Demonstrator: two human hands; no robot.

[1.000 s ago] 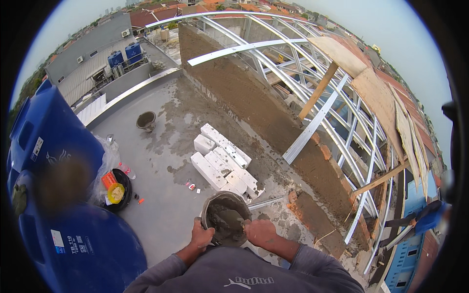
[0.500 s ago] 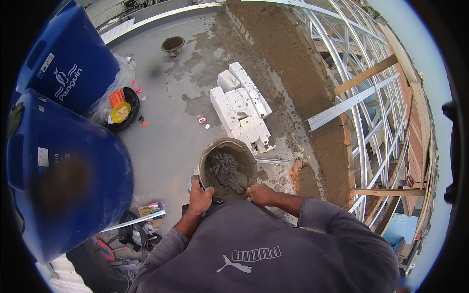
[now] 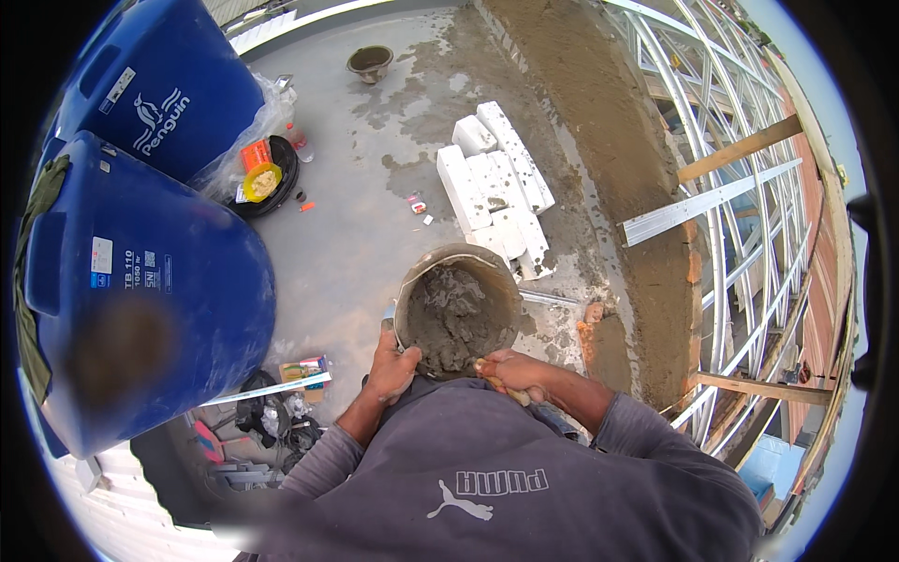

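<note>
Bucket: The round, mortar-smeared bucket (image 3: 507, 298) sits at the centre of the frame, close against my front, its mouth facing up.
Mortar: Wet grey mortar (image 3: 456, 309) lies lumpy inside, heaped toward the middle.
Left hand: My left hand (image 3: 391, 371) is closed on the lower left rim, thumb inward.
Right hand: My right hand (image 3: 513, 373) curls around a yellowish handle (image 3: 515, 395) at the lower right rim; I cannot make out the tool's far end, nor tell whether my knuckles touch the bucket.
Bearing: From my fingers the mortar lies up the frame, between both hands. The mouth is round, with no long axis to speak of; the handle slants from upper left to lower right. The right is the hand nearer the mortar.
Blocks: White blocks (image 3: 459, 190) lie stacked just beyond the bucket, right of centre.
Rooftop: A second bucket (image 3: 373, 75) stands upper centre; blue tanks (image 3: 201, 253) fill the left.
</note>
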